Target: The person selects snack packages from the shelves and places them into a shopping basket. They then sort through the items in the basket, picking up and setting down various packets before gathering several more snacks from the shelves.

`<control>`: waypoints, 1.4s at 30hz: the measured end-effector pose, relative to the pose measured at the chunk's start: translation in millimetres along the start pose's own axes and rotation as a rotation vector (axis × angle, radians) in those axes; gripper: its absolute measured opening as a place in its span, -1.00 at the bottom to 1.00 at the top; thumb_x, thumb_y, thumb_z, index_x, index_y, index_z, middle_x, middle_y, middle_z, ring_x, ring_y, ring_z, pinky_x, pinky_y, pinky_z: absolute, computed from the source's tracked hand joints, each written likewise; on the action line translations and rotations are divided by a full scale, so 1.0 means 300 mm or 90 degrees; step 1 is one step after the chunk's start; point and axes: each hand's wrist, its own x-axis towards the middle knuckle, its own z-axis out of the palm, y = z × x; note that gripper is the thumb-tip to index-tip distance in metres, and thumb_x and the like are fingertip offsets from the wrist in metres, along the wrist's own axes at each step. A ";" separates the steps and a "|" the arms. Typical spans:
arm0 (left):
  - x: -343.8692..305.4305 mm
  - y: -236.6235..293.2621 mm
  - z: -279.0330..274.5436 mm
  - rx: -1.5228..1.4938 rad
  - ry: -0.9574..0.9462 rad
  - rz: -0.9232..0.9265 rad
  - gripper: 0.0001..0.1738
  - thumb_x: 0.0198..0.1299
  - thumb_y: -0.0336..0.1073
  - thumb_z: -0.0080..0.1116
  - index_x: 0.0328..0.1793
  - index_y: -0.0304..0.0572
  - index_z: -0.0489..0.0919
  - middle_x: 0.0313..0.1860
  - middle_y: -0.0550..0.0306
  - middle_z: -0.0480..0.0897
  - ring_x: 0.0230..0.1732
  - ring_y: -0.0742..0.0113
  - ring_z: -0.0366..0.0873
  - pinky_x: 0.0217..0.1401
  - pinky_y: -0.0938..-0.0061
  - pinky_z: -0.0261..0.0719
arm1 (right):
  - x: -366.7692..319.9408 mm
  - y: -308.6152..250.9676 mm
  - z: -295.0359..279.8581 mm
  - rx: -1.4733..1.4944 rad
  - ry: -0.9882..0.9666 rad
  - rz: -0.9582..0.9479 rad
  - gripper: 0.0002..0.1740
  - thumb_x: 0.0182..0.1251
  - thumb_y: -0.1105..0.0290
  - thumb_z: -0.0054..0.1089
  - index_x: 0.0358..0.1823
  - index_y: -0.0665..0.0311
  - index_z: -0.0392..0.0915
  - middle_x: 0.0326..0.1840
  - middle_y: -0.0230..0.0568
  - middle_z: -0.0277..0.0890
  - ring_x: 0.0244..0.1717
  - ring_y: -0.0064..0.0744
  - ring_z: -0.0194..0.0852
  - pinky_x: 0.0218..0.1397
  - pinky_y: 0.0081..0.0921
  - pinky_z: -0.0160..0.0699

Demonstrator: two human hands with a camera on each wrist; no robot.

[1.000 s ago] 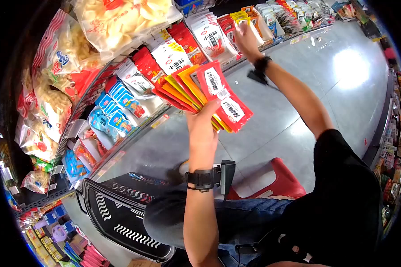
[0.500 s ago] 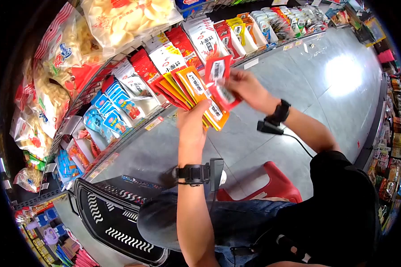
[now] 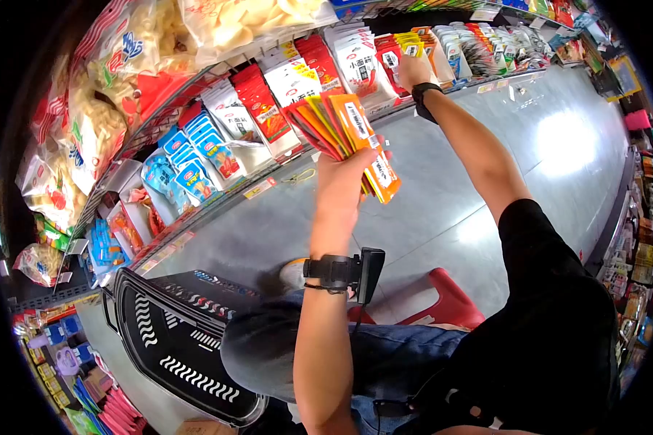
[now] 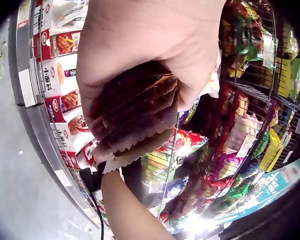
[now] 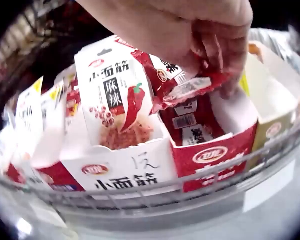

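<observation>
My left hand (image 3: 343, 176) grips a fan of flat packets, red and yellow ones (image 3: 313, 125) behind an orange one (image 3: 354, 120) on top. From the left wrist view, the packets' dark lower ends (image 4: 135, 112) poke out of the curled left hand (image 4: 150, 37). Up at the shelf, my right hand (image 3: 414, 71) is over the small boxes. Close up, the fingers of the right hand (image 5: 205, 30) pinch a red packet (image 5: 190, 89) above a red and white box (image 5: 210, 157) with more red packets (image 5: 192, 122) inside.
White packets (image 5: 112, 95) stand in the neighbouring box. A wire shelf edge (image 5: 140, 202) runs before the boxes. Large snack bags (image 3: 145, 72) sit at the left, a black basket (image 3: 181, 348) and a red stool (image 3: 446, 301) lower down.
The right hand has gone from beside the left hand up to the shelf with the red packet, which was on the fan's top earlier. The orange packet now tops the fan.
</observation>
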 end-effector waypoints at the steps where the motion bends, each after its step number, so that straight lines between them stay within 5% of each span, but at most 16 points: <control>1: -0.001 0.003 0.001 0.001 -0.010 0.002 -0.56 0.12 -0.56 0.08 0.19 -0.32 0.41 -0.09 -0.04 0.63 -0.17 0.17 0.68 -0.26 0.33 0.71 | 0.000 -0.019 -0.010 -0.033 -0.015 -0.025 -0.73 0.24 0.39 -0.06 -0.26 0.34 0.63 -0.19 0.15 0.62 -0.12 0.07 0.63 -0.07 -0.11 0.61; 4: -0.005 0.010 0.007 0.004 -0.015 -0.002 -0.57 0.13 -0.55 0.07 0.18 -0.34 0.41 -0.09 -0.05 0.63 -0.17 0.17 0.68 -0.27 0.33 0.71 | -0.009 -0.059 -0.022 -0.136 -0.026 -0.088 -0.72 0.24 0.39 -0.05 -0.19 0.33 0.62 -0.20 0.09 0.64 -0.11 -0.03 0.66 -0.07 -0.10 0.62; 7: -0.009 0.013 0.004 0.006 -0.016 -0.002 -0.57 0.13 -0.55 0.07 0.18 -0.35 0.41 -0.09 -0.04 0.63 -0.18 0.18 0.68 -0.27 0.34 0.71 | -0.042 -0.098 0.001 -0.228 0.059 0.014 -0.73 0.23 0.36 -0.03 -0.22 0.33 0.63 -0.21 0.09 0.64 -0.13 0.00 0.66 -0.08 -0.11 0.63; 11: -0.009 0.020 0.001 0.012 -0.005 -0.012 -0.56 0.13 -0.56 0.08 0.18 -0.36 0.40 -0.10 -0.04 0.63 -0.20 0.17 0.68 -0.25 0.35 0.70 | -0.039 0.005 0.079 -0.024 -0.069 0.015 -0.70 0.24 0.32 -0.01 -0.16 0.41 0.56 -0.17 0.15 0.60 -0.16 0.11 0.62 -0.11 -0.12 0.60; 15: 0.004 0.018 -0.002 -0.048 0.000 -0.021 -0.57 0.12 -0.56 0.11 0.17 -0.36 0.40 -0.11 -0.04 0.63 -0.21 0.17 0.68 -0.25 0.36 0.70 | -0.215 -0.070 -0.094 0.234 0.049 -0.103 -0.58 0.34 0.10 0.04 -0.22 0.39 0.56 -0.27 0.02 0.62 -0.33 -0.03 0.61 -0.30 -0.24 0.55; 17: 0.003 0.012 -0.002 -0.055 0.000 -0.034 -0.57 0.11 -0.57 0.13 0.15 -0.36 0.41 -0.13 -0.03 0.64 -0.21 0.17 0.68 -0.26 0.36 0.70 | -0.328 -0.126 -0.236 0.588 -0.246 -0.028 -0.49 0.33 -0.04 0.08 -0.19 0.36 0.60 -0.30 -0.24 0.62 -0.30 -0.37 0.59 -0.24 -0.44 0.52; 19: -0.001 0.000 0.003 -0.050 0.004 -0.027 -0.57 0.13 -0.55 0.19 0.15 -0.33 0.42 -0.16 0.03 0.63 -0.21 0.22 0.67 -0.26 0.37 0.69 | -0.501 -0.233 -0.459 0.856 -0.477 -0.030 -0.38 0.34 -0.11 0.08 0.09 0.35 0.51 -0.16 -0.34 0.55 -0.13 -0.60 0.47 -0.16 -0.61 0.44; 21: -0.010 -0.010 0.013 -0.039 0.006 0.002 -0.59 0.15 -0.53 0.21 0.14 -0.32 0.42 -0.15 0.07 0.63 -0.18 0.25 0.66 -0.21 0.39 0.68 | -0.600 -0.272 -0.507 0.859 -0.558 -0.188 -0.29 0.31 -0.04 0.18 0.30 0.34 0.33 0.00 -0.27 0.51 0.03 -0.59 0.42 -0.03 -0.59 0.44; 22: -0.013 -0.038 -0.020 -0.015 0.013 -0.012 -0.47 0.23 -0.42 0.18 0.32 -0.24 0.32 0.09 0.05 0.54 0.11 0.26 0.53 0.16 0.28 0.53 | -0.620 -0.281 -0.490 0.832 -0.513 -0.214 -0.28 0.28 0.00 0.22 0.31 0.34 0.31 0.00 -0.25 0.51 0.02 -0.57 0.42 -0.01 -0.59 0.44; 26: -0.044 -0.041 -0.016 -0.201 0.009 -0.044 -0.39 0.22 -0.44 0.16 0.39 -0.22 0.25 0.25 0.03 0.42 0.29 0.19 0.38 0.38 0.15 0.30 | -0.644 -0.278 -0.455 0.797 -0.470 -0.193 -0.24 0.20 0.16 0.36 0.33 0.40 0.27 0.01 -0.22 0.50 0.02 -0.52 0.44 0.07 -0.55 0.45; 28: -0.024 -0.061 -0.038 -0.159 0.020 -0.031 -0.36 0.17 -0.51 0.17 0.39 -0.20 0.23 0.23 0.02 0.43 0.26 0.19 0.42 0.28 0.21 0.42 | -0.643 -0.282 -0.458 0.805 -0.446 -0.170 -0.30 0.20 0.23 0.37 0.28 0.44 0.32 -0.02 -0.21 0.49 -0.09 -0.53 0.50 -0.07 -0.59 0.52; 32: -0.013 -0.097 -0.045 -0.102 0.066 -0.031 -0.33 0.13 -0.63 0.09 0.40 -0.18 0.20 0.24 0.00 0.42 0.24 0.16 0.45 0.23 0.21 0.50 | -0.664 -0.238 -0.480 0.793 -0.402 0.099 -0.51 0.25 0.29 0.29 0.13 0.39 0.44 -0.23 -0.29 0.52 -0.39 -0.57 0.51 -0.43 -0.60 0.52; 37: -0.034 -0.062 0.020 -0.110 -0.028 -0.021 -0.30 0.14 -0.70 -0.11 0.45 -0.25 0.13 0.31 -0.19 0.38 0.24 -0.01 0.47 0.20 0.12 0.55 | -0.534 0.003 -0.256 0.782 -0.094 0.169 -0.71 0.42 0.35 0.05 0.05 0.36 0.52 -0.27 -0.41 0.54 -0.30 -0.67 0.44 -0.24 -0.62 0.49; 39: -0.026 -0.062 0.011 -0.077 -0.016 -0.044 -0.32 0.14 -0.70 -0.15 0.45 -0.29 0.13 0.26 -0.25 0.42 0.20 -0.09 0.50 0.18 0.11 0.58 | -0.368 0.198 -0.166 0.651 0.042 0.191 -0.76 0.42 0.37 0.05 -0.05 0.36 0.57 -0.27 -0.41 0.56 -0.27 -0.64 0.44 -0.24 -0.59 0.45; 41: -0.017 -0.079 0.011 -0.075 -0.003 -0.029 -0.33 0.14 -0.69 -0.14 0.44 -0.31 0.14 0.23 -0.25 0.45 0.19 -0.11 0.51 0.17 0.11 0.59 | -0.237 0.277 -0.182 0.784 0.134 0.223 -0.79 0.39 0.36 0.08 -0.14 0.34 0.62 -0.33 -0.46 0.56 -0.33 -0.67 0.42 -0.32 -0.56 0.42; 42: -0.016 -0.082 0.009 -0.080 -0.008 -0.032 -0.33 0.14 -0.69 -0.14 0.44 -0.32 0.14 0.22 -0.25 0.46 0.18 -0.11 0.52 0.17 0.11 0.59 | -0.147 0.354 -0.167 0.659 0.173 0.203 -0.78 0.36 0.35 0.11 -0.15 0.35 0.62 -0.38 -0.41 0.58 -0.37 -0.62 0.46 -0.33 -0.52 0.44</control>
